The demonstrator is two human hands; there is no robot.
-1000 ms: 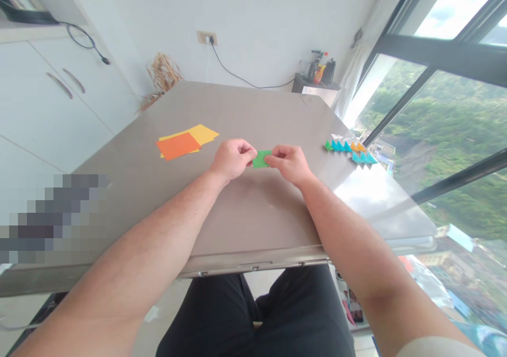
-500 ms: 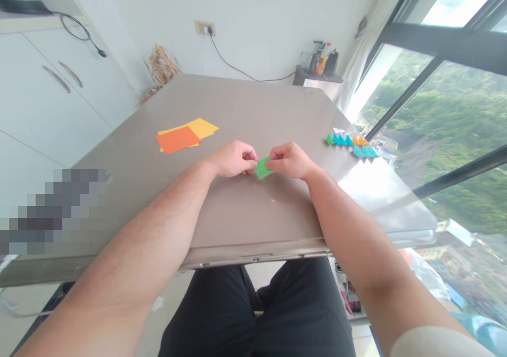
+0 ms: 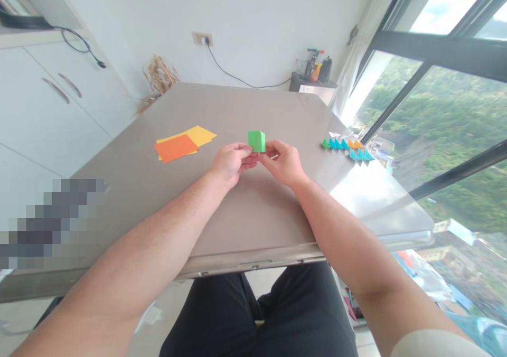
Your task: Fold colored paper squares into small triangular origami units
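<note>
A small folded piece of green paper (image 3: 256, 141) is held up between my two hands, with a crease near its right side. My left hand (image 3: 233, 161) pinches its lower left corner between thumb and fingers. At the lower right edge, the fingers of my right hand (image 3: 284, 161) grip it too. To the left on the table lie sheets of orange paper (image 3: 176, 148) and yellow paper (image 3: 203, 135), overlapping. Over at the right, several small folded paper boats (image 3: 340, 144) in green, blue and orange stand in two rows.
The grey-brown table (image 3: 245, 214) stretches out before me, its front edge close to my legs. Bright light reflects off its right side beside the window (image 3: 400, 93). Beyond the far edge, a small cabinet (image 3: 312, 85) holds bottles. White cupboards (image 3: 43, 103) stand at left.
Both hands have lifted the green paper and turned it more upright. My left hand now shows its fingers beneath the paper. The view has tilted slightly upward.
</note>
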